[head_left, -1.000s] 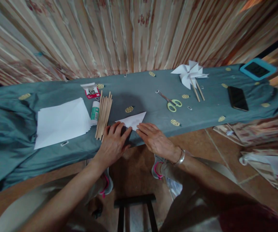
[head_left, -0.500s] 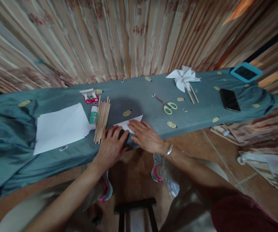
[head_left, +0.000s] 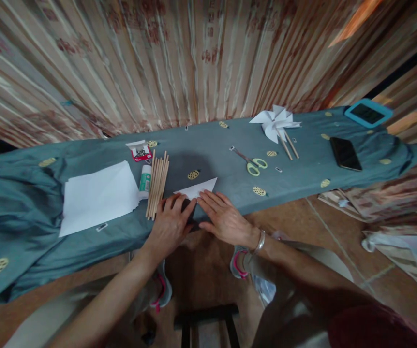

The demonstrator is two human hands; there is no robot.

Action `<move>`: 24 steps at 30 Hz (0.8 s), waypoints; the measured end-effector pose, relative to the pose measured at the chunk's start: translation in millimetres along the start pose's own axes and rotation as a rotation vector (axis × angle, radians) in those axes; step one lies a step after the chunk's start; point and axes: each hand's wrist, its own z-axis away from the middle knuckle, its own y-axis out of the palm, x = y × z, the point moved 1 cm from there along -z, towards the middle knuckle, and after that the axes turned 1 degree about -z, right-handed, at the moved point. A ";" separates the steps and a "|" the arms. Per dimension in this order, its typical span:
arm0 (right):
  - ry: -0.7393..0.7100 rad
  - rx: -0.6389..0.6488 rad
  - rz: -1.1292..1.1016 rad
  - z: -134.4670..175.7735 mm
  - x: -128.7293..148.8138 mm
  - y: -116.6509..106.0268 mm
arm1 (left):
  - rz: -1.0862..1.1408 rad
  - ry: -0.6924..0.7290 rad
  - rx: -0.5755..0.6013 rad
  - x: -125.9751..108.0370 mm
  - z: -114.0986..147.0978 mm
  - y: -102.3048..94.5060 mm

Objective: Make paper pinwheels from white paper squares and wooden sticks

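Folded paper (head_left: 198, 188), pressed under curved left hand (head_left: 170, 223), flattened right hand (head_left: 228, 221), sticks (head_left: 158, 184) near left, scissors (head_left: 248, 160) beyond right

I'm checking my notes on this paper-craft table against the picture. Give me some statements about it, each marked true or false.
1. The left hand and the right hand both touch the triangular white paper. True.
2. The scissors are in the right hand. False: the scissors lie on the cloth, apart from both hands.
3. The green-and-white tube lies between the paper stack and the wooden sticks. True.
4. The small red box is closed. False: the box stands open.
5. The black phone lies left of the scissors. False: the phone is to their right.
6. A bracelet is on the right wrist. True.
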 end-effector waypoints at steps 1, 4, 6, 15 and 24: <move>0.016 -0.007 0.000 -0.9 -5.7 -1.3 | -0.001 0.002 -0.002 0.4 0.1 0.1; 0.139 -0.037 0.034 -6.4 -27.9 -6.6 | -0.001 0.011 -0.004 1.3 0.4 -0.4; 0.179 -0.046 0.045 -9.4 -33.9 -8.7 | -0.002 0.013 -0.005 1.6 0.6 -1.1; 0.010 -0.046 -0.069 2.7 20.9 -7.4 | -0.017 0.016 -0.032 2.1 2.0 2.2; 0.156 -0.132 0.002 -30.2 -16.9 -25.7 | 0.050 0.015 -0.062 -1.9 -3.6 -1.2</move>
